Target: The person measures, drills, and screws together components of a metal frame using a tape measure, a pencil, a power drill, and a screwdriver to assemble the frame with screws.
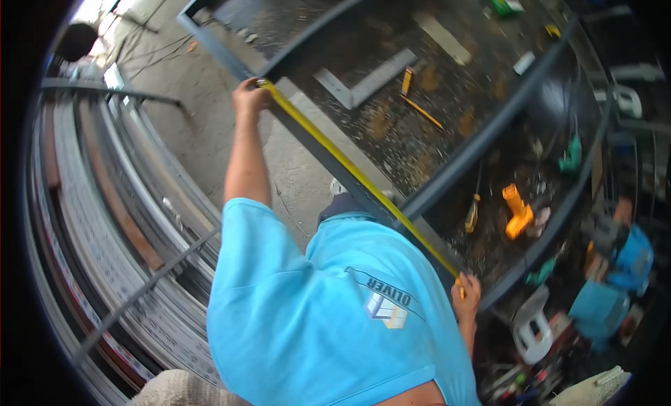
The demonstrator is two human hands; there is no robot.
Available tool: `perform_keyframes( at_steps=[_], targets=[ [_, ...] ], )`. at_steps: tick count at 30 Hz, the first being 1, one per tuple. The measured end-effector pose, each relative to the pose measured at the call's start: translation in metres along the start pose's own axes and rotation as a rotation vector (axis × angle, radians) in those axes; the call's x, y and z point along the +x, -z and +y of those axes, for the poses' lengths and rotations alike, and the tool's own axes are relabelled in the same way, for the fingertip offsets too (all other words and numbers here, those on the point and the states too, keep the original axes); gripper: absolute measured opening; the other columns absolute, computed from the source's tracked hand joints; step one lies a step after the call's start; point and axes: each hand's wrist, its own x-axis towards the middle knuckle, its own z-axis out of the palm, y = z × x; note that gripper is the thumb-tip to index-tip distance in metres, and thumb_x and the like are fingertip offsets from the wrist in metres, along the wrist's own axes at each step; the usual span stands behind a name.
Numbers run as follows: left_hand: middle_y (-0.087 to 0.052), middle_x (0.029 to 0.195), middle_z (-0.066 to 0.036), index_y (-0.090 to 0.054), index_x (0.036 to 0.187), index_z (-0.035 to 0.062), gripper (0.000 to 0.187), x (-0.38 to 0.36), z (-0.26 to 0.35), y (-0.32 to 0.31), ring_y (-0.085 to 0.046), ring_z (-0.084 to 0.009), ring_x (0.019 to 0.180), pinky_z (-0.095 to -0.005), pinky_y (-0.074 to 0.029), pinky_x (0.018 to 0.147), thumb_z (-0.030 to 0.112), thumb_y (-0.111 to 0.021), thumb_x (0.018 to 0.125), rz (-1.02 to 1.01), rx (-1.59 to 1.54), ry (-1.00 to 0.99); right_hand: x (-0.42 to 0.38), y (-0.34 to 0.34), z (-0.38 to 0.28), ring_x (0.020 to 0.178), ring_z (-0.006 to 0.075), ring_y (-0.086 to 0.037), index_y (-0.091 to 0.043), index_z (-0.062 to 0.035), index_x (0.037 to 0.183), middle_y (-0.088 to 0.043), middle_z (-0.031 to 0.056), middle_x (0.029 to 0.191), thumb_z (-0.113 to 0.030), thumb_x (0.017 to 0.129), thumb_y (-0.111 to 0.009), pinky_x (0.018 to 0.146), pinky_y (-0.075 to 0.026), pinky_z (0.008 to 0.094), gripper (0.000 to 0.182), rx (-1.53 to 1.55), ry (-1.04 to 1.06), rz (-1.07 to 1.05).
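Note:
A yellow tape measure blade (342, 161) is stretched along a dark grey metal bar (318, 149), the near side of a large welded-looking frame. My left hand (250, 97) closes on the blade's far-left end, right at the frame's corner joint. At the other end, my right hand (467, 294) has its fingers wrapped round the blade near the bar's lower right; a small orange piece (459, 286) shows between these fingers. My light blue shirt (328, 301) lies close against the bar.
Inside the frame lie a metal square (367, 81), an orange pencil (423, 114), a screwdriver (472, 214) and a yellow-orange power tool (516, 212). Long metal profiles (115, 217) fill a rack at left. A person in blue (629, 259) is at right, near a white plastic chair (532, 329).

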Motion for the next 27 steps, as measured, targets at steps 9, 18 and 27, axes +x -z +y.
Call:
perform_keyframes(
  at_steps=[9, 18, 27],
  targets=[
    [-0.067, 0.093, -0.012, -0.059, 0.114, 0.003, 0.039, 0.037, -0.021, 0.022, -0.067, -0.0241, 0.075, -0.0346, -0.056, 0.067, -0.002, -0.067, 0.077, -0.154, -0.199, 0.024, 0.01, -0.009, -0.02, 0.101, 0.0357, -0.057, -0.069, -0.0104, 0.109, -0.058, 0.0156, 0.111, -0.017, 0.073, -0.071, 0.087, -0.047, 0.0433, 0.037, -0.041, -0.135, 0.13],
    [-0.063, 0.094, -0.01, -0.06, 0.111, 0.0045, 0.033, 0.024, -0.009, 0.019, -0.062, -0.0204, 0.077, -0.0331, -0.052, 0.073, -0.003, -0.066, 0.079, -0.159, -0.212, 0.024, -0.003, -0.021, -0.018, 0.103, 0.035, -0.055, -0.068, -0.009, 0.107, -0.056, 0.0151, 0.111, -0.019, 0.072, -0.071, 0.089, -0.045, 0.045, 0.037, -0.014, -0.146, 0.141],
    [-0.061, 0.097, -0.009, -0.058, 0.114, 0.0059, 0.042, 0.026, -0.009, 0.019, -0.061, -0.0222, 0.084, -0.0318, -0.051, 0.075, -0.006, -0.066, 0.074, -0.137, -0.255, 0.089, -0.008, -0.023, -0.024, 0.103, 0.0353, -0.055, -0.068, -0.009, 0.107, -0.056, 0.0153, 0.111, -0.02, 0.072, -0.071, 0.089, -0.046, 0.0457, 0.037, -0.005, -0.182, 0.126]
  ],
)
